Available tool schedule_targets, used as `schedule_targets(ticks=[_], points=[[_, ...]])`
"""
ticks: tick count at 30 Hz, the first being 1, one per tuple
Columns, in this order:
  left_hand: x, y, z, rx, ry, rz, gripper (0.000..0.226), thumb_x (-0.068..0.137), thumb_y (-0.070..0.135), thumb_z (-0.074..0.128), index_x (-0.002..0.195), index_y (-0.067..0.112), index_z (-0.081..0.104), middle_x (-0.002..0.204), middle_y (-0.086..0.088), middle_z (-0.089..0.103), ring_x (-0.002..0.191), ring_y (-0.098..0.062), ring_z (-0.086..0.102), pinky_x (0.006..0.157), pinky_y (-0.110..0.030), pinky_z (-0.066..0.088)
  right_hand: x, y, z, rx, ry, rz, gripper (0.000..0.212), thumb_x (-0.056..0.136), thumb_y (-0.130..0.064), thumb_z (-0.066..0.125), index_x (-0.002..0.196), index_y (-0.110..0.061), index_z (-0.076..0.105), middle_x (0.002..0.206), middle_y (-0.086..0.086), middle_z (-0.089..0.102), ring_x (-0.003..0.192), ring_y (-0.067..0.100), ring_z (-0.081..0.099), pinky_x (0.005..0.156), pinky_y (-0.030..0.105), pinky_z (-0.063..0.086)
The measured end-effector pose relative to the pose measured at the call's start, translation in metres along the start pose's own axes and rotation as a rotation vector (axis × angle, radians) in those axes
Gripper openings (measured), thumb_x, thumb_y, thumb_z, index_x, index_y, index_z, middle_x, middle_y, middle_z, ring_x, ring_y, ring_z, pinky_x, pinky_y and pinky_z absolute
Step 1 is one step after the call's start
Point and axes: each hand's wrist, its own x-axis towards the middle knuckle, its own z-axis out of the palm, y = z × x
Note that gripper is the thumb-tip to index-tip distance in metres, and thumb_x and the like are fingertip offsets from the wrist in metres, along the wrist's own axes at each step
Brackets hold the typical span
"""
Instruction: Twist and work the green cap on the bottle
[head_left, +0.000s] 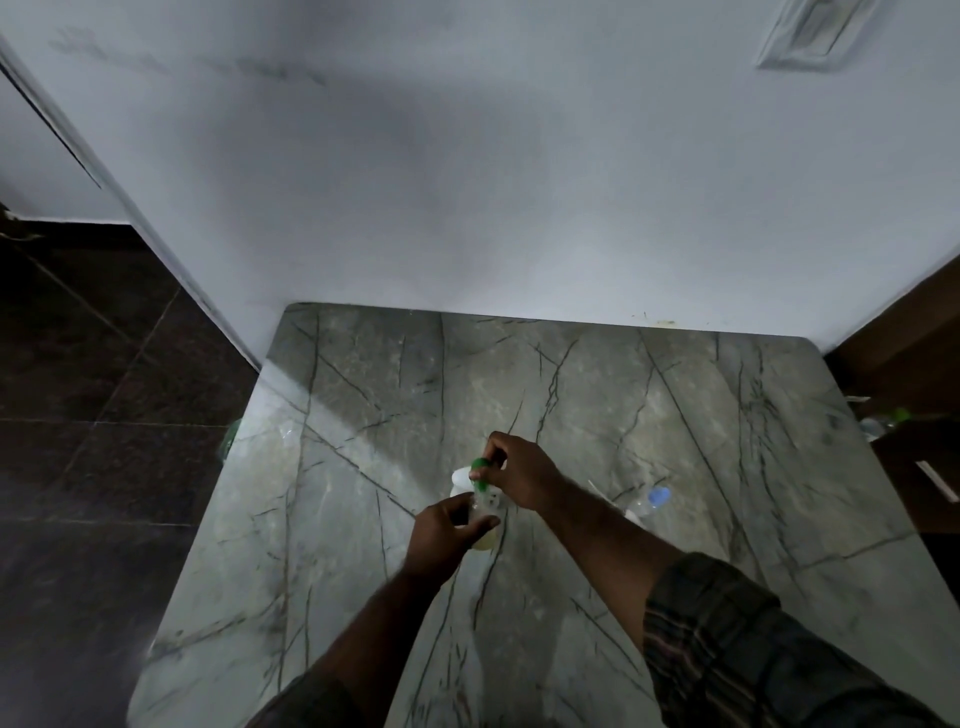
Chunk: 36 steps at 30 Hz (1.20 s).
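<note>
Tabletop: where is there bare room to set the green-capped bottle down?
Bare marble table lies between the wall and the hands, and left of the left hand. It is crowded right of the right hand, around the blue-capped bottle.

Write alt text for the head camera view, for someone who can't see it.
Over a grey veined marble table, the left hand grips a small clear bottle while the right hand pinches its green cap. A blue-capped bottle lies to the right, with a white wall behind.
</note>
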Motion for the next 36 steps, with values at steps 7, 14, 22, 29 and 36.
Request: schedule_targets(ticks=[7, 14, 22, 29, 36], points=[[0.0003, 0.0008, -0.0016, -0.01, -0.008, -0.035, 0.023, 0.074, 0.044, 0.083, 0.091, 0.05, 0.068, 0.089, 0.017, 0.077, 0.082, 0.001, 0.073, 0.079, -0.039, 0.064, 0.0011, -0.0018, -0.0042, -0.002, -0.014, 0.002, 0.03, 0.08, -0.036, 0.077, 0.091, -0.013, 0.062, 0.09, 0.003, 0.068, 0.086, 0.022, 0.065, 0.081, 0.042, 0.053], [0.0008, -0.0015, -0.0016, -0.01, -0.009, -0.046, 0.036, 0.075, 0.045, 0.083, 0.108, 0.033, 0.074, 0.094, 0.012, 0.078, 0.083, -0.002, 0.074, 0.08, -0.039, 0.064, 0.0013, -0.0004, -0.0014, -0.032, -0.011, 0.001, 0.03, 0.08, -0.038, 0.076, 0.089, -0.014, 0.06, 0.089, 0.002, 0.069, 0.085, 0.021, 0.065, 0.083, 0.043, 0.055], [-0.0018, 0.0054, -0.0041, -0.003, -0.002, -0.022, 0.024, 0.075, 0.044, 0.083, 0.097, 0.042, 0.073, 0.088, 0.017, 0.078, 0.078, 0.0, 0.074, 0.073, -0.035, 0.064, 0.0043, -0.0034, -0.0072, -0.073, -0.027, 0.001, 0.031, 0.079, -0.042, 0.076, 0.087, -0.017, 0.06, 0.087, 0.0, 0.068, 0.084, 0.02, 0.064, 0.081, 0.044, 0.053], [-0.0022, 0.0019, -0.0009, -0.007, -0.004, -0.052, 0.04, 0.077, 0.04, 0.083, 0.112, 0.023, 0.074, 0.095, 0.008, 0.078, 0.083, -0.004, 0.074, 0.079, -0.039, 0.064, 0.0019, -0.0009, -0.0005, -0.08, -0.016, -0.015, 0.028, 0.081, -0.039, 0.074, 0.089, -0.017, 0.06, 0.09, 0.0, 0.068, 0.085, 0.02, 0.063, 0.082, 0.042, 0.052], [-0.0011, 0.0048, -0.0027, -0.054, -0.009, -0.049, 0.028, 0.075, 0.043, 0.083, 0.101, 0.034, 0.076, 0.09, 0.011, 0.079, 0.082, -0.005, 0.075, 0.078, -0.042, 0.064, 0.0063, -0.0038, -0.0073, -0.105, -0.028, -0.019, 0.028, 0.08, -0.041, 0.075, 0.086, -0.019, 0.059, 0.086, -0.003, 0.065, 0.082, 0.018, 0.06, 0.08, 0.042, 0.05]])
